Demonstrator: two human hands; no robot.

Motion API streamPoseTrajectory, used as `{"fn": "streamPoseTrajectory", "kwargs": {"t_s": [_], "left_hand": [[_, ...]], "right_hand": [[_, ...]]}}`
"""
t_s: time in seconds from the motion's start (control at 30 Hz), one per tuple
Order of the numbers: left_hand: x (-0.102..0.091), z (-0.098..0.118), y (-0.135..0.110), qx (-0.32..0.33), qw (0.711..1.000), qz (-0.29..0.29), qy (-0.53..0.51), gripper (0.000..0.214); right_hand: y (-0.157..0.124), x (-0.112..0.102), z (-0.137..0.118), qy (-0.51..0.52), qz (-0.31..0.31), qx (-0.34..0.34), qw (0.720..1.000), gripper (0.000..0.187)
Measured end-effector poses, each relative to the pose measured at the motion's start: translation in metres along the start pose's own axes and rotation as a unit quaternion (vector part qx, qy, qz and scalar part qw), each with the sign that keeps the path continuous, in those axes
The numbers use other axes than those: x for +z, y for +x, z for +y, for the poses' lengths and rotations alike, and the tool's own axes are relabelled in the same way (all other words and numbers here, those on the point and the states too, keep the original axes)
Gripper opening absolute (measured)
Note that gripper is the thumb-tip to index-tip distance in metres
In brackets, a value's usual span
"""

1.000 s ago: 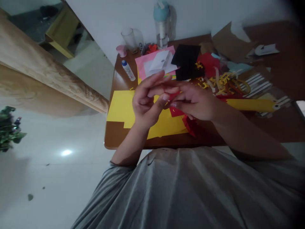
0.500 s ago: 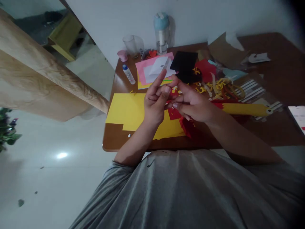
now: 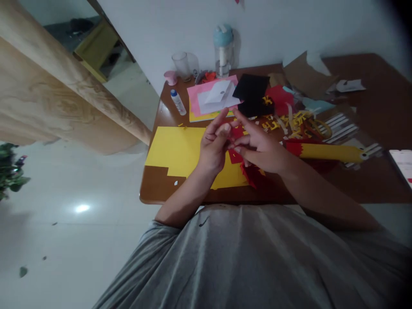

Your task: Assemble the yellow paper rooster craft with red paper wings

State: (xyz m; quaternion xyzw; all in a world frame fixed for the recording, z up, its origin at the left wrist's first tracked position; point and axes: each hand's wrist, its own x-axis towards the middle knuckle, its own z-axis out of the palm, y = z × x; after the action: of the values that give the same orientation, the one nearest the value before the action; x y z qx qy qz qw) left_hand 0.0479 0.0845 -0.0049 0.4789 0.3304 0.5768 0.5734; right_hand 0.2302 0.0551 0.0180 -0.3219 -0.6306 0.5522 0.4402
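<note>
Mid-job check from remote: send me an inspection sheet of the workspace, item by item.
Surface: brown wooden table, covered with paper in places.
Job's things: small red paper piece at the fingertips; flat yellow paper sheet and dark red cut paper below the hands.
Clutter: curled yellow paper scraps, black card, pink paper sheet, blue-capped glue bottle, yellow paper roll.
Grippers: left hand and right hand raised, fingers meeting near the red piece; grip unclear.
Cables: nothing seen.
Surroundings: green leafy plant at far left.

A home, tiled floor (image 3: pixel 80 244), potted plant (image 3: pixel 9 171), scattered craft paper (image 3: pixel 174 146)
</note>
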Motion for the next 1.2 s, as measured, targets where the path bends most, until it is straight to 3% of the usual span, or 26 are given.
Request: {"fn": "streamPoseTrajectory", "kwargs": {"t_s": [0.13, 0.33, 0.47, 0.53, 0.63, 0.83, 1.0, 1.07, 1.13, 1.2], "left_hand": [[-0.006, 0.019, 0.001, 0.084, 0.996, 0.008, 0.034, 0.061], [0.000, 0.047, -0.006, 0.140, 0.989, -0.020, 0.048, 0.060], [0.008, 0.061, -0.003, 0.163, 0.985, -0.037, 0.036, 0.058], [0.011, 0.068, 0.002, 0.172, 0.983, -0.050, 0.028, 0.058], [0.013, 0.079, 0.010, 0.171, 0.982, -0.080, 0.017, 0.059], [0.017, 0.097, 0.018, 0.160, 0.983, -0.090, 0.031, 0.063], [0.017, 0.102, 0.023, 0.183, 0.978, -0.080, 0.060, 0.057], [0.013, 0.101, 0.027, 0.180, 0.974, -0.115, 0.077, 0.056], [0.007, 0.100, 0.031, 0.171, 0.969, -0.151, 0.092, 0.057], [0.000, 0.100, 0.035, 0.173, 0.971, -0.133, 0.096, 0.055]], "right_hand": [[-0.004, 0.003, -0.005, -0.134, 0.054, -0.074, 0.987, 0.096], [-0.006, 0.009, -0.014, -0.314, 0.151, -0.205, 0.915, 0.065], [-0.008, 0.005, -0.022, -0.400, 0.162, -0.250, 0.867, 0.036], [-0.008, 0.002, -0.025, -0.428, 0.152, -0.255, 0.853, 0.031], [-0.008, 0.000, -0.030, -0.423, 0.154, -0.250, 0.857, 0.029], [-0.005, 0.003, -0.043, -0.306, 0.199, -0.198, 0.909, 0.022], [-0.002, 0.002, -0.050, -0.350, 0.221, -0.216, 0.884, 0.013], [-0.001, 0.002, -0.052, -0.367, 0.210, -0.222, 0.878, 0.013], [0.000, 0.001, -0.052, -0.357, 0.203, -0.204, 0.889, 0.013], [0.001, 0.001, -0.053, -0.321, 0.208, -0.160, 0.910, 0.013]]}}
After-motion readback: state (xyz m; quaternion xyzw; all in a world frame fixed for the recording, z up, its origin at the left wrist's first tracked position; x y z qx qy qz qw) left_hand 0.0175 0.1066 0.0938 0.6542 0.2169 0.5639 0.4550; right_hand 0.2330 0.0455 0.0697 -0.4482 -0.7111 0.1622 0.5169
